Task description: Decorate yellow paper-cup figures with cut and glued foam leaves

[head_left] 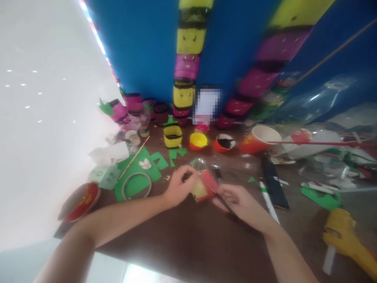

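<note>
My left hand (181,184) is closed on the left side of a small plastic bottle piece (200,188). The piece is pale yellow on one part and red on another, with a clear rounded end pointing away from me. My right hand (235,198) pinches a slim dark paintbrush (221,198). The brush's thin tip lies over the red part, and blur hides whether it touches. Just beyond my right fingers, a black pen-like stick (218,174) lies on the brown table (176,243).
Behind the work stand a yellow pot (173,137), a cup of yellow paint (198,141) and a cup with black paint (224,144). Green sheets (132,167) and a tape ring (136,186) lie left. A yellow glue gun (340,230) rests at right.
</note>
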